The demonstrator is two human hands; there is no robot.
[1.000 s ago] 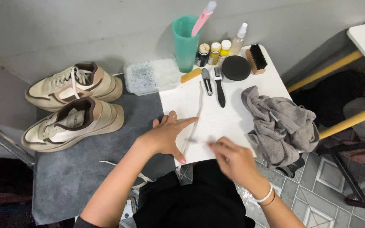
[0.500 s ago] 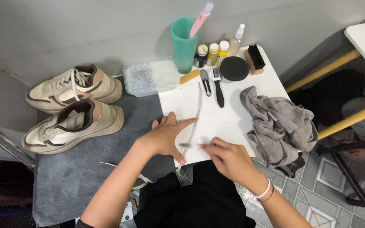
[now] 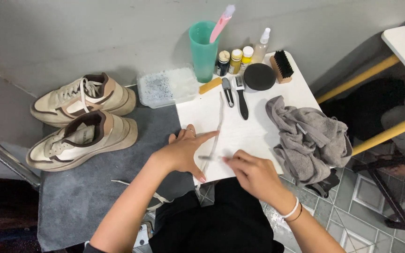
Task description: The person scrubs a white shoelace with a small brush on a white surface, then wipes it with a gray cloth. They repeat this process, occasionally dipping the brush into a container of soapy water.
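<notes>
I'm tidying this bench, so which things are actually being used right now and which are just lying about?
In use:
left hand
right hand
long off-white shoelace
small white table

Lying about:
crumpled grey cloth
tall teal plastic cup
round black tin
wooden black-bristled brush
pair of beige sneakers

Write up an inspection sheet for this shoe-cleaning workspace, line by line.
Surface: small white table against a grey wall.
Job's things: white shoelace laid flat on the table; left hand pressing on it, right hand pinching a small slim tool at it.
Clutter: green cup with toothbrush, small bottles, round black tin, brush, grey rag, clear tub.
Hands: both bare, on the lace.
Cables: nothing seen.
Surroundings: two beige sneakers on grey mat; tiled floor.
</notes>
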